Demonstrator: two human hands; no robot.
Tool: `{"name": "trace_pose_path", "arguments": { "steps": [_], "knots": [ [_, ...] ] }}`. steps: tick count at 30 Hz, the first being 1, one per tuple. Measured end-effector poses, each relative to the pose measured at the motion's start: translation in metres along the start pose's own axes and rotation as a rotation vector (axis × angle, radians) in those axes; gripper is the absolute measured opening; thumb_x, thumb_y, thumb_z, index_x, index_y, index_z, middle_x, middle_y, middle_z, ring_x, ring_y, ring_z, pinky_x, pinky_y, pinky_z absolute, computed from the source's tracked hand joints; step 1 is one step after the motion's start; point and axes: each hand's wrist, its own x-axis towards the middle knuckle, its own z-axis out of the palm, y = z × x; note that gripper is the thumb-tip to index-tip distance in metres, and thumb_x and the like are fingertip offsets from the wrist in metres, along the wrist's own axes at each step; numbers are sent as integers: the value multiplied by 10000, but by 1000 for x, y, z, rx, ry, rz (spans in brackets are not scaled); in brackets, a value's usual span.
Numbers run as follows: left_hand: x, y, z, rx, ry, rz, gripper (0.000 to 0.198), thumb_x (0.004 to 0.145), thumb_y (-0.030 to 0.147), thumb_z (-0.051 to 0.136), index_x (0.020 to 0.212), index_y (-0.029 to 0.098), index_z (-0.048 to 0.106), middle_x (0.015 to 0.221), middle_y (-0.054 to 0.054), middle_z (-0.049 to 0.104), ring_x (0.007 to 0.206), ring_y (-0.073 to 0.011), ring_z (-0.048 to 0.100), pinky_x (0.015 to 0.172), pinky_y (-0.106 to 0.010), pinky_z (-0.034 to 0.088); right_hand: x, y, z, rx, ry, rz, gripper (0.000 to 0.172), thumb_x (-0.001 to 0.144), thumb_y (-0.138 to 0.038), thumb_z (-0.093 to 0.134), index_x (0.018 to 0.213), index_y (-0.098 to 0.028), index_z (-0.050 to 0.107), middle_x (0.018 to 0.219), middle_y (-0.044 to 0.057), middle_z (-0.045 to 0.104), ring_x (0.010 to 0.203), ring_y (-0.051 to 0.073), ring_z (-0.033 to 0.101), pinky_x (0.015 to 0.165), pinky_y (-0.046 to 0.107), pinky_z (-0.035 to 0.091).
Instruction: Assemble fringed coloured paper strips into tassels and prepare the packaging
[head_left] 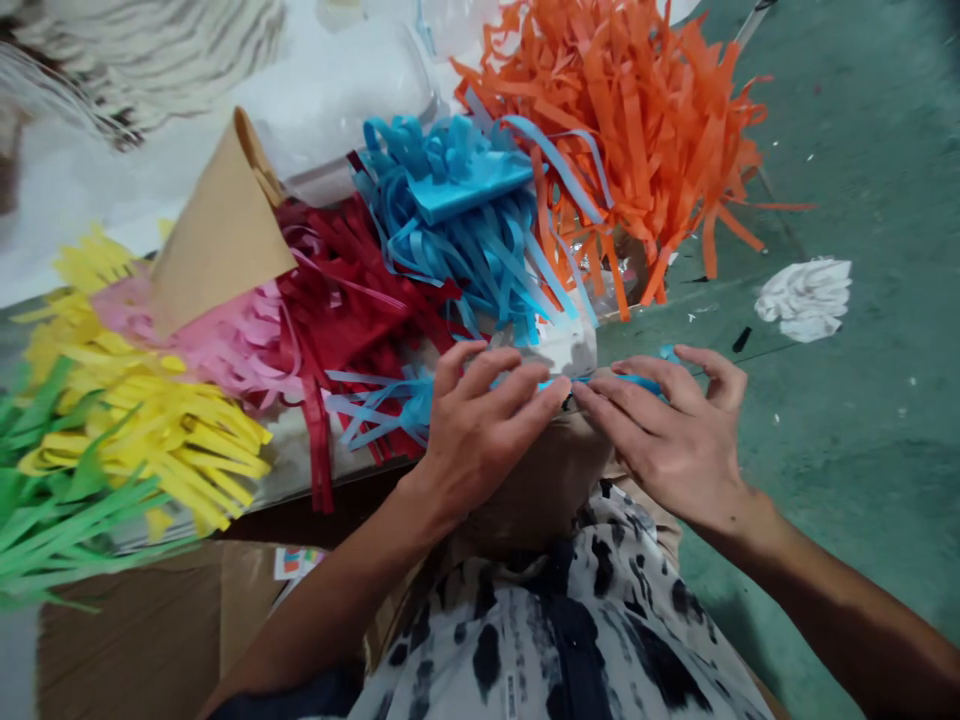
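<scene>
Green floor [847,480] borders a clear tub [600,275] of orange strips [622,130]; left hand [480,435] and right hand [675,435] pinch a blue strip [607,381].

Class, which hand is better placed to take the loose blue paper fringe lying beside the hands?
Left, probably: the left hand lies right beside the blue paper fringe, while the right hand is farther off, beyond the left hand.

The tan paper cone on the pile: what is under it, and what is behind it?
The tan paper cone sits on pink fringed paper, with red paper strips beside it. Behind it is a white translucent package. Whatever lies directly beneath it, and its inside, are covered.
</scene>
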Motion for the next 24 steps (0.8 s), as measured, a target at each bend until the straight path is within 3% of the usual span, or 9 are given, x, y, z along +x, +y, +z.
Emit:
{"name": "trace_pose_path", "arguments": {
  "steps": [3, 7, 10, 12, 15, 19, 24],
  "knots": [
    [-10, -7, -5, 20, -11, 106, 240, 1022, 124, 601, 1164, 276, 720, 1088, 53, 817, 1053, -205, 669, 1068, -447, 421, -10, 5, -1, -12, 21, -1, 330, 969, -114, 713, 1247, -293, 722, 1129, -41, 825, 1105, 245, 703, 1007, 488, 381],
    [-28, -29, -22, 95, 61, -10, 254, 963, 86, 636, 1025, 302, 755, 990, 53, 819, 1043, -216, 676, 1059, -484, 427, -20, 19, -3, 24, 14, 19, 331, 950, -166, 722, 1253, -298, 715, 1169, -27, 820, 1100, 280, 691, 975, 516, 359],
    [-28, -31, -26, 143, 168, -74, 231, 922, 68, 651, 907, 276, 750, 969, 11, 805, 1040, -238, 666, 1017, -493, 452, -19, 21, -2, 72, -12, 48, 267, 941, -199, 691, 1193, -278, 731, 1163, 2, 814, 1163, 323, 666, 999, 544, 338],
    [-19, -21, -20, 65, 178, 11, 192, 916, 79, 669, 971, 244, 749, 1010, -19, 801, 1030, -239, 663, 946, -442, 507, -16, 19, -1, 63, -6, 54, 221, 937, -217, 685, 1145, -263, 743, 1118, 7, 813, 1178, 328, 658, 1009, 544, 329],
    [-4, -4, 0, -118, 68, 144, 153, 962, 119, 661, 1079, 188, 730, 1019, -45, 792, 990, -205, 670, 886, -353, 564, -13, 17, 2, 42, -20, 48, 279, 936, -243, 712, 1211, -274, 744, 1098, 11, 799, 1183, 318, 649, 1033, 541, 324],
    [-2, 4, 18, -195, 23, 80, 109, 999, 206, 668, 1077, 162, 729, 1012, -71, 774, 941, -194, 670, 846, -332, 579, -15, 24, 5, 66, 19, 2, 384, 940, -229, 762, 1293, -376, 722, 1044, -9, 795, 1117, 268, 665, 1095, 542, 330],
    [-14, 5, 16, -247, 22, 14, 100, 983, 189, 690, 1065, 158, 739, 1008, -71, 769, 904, -188, 662, 809, -316, 562, -18, 35, 9, 200, 31, 4, 198, 979, -260, 727, 1112, -399, 770, 993, -35, 795, 1101, 257, 667, 1177, 579, 323]
  ]
}}
